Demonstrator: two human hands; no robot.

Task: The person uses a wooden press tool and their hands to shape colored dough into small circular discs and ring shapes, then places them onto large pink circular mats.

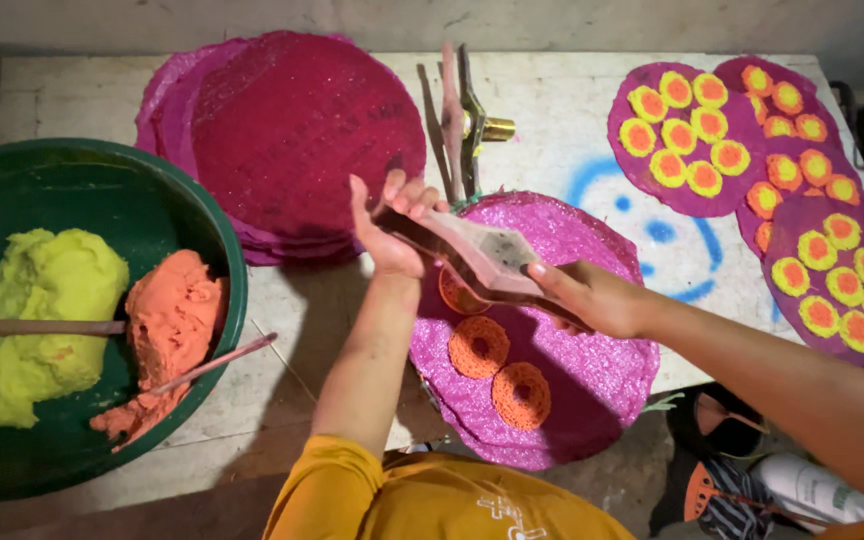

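Head view. Both hands up over the counter (pixel 552 110), sharing one long wooden press tool (pixel 472 258). Left hand (pixel 392 235) wrapped around its far end, fingers curled over the top, grip clenched on the wood. Right hand (pixel 592 297) closed on the near end, thumb on the upper face, also grasping the tool. Tool held tilted, above the near pink mat (pixel 572 350).

On that mat: two orange rings (pixel 479 346) side by side, well apart from the mat's edge; a third orange ring (pixel 457 297) mostly hidden under the tool.

Left of the hands, a green basin (pixel 217 230) holding yellow dough (pixel 42 310) and orange dough (pixel 177 320), touching each other, with two sticks (pixel 212 365) lying in it.

Behind, a stack of dark magenta mats (pixel 302 130). Far right, purple mats (pixel 692 190) covered with yellow-and-orange rounds (pixel 677 135).

Yellow sleeve (pixel 332 490) at the bottom edge.
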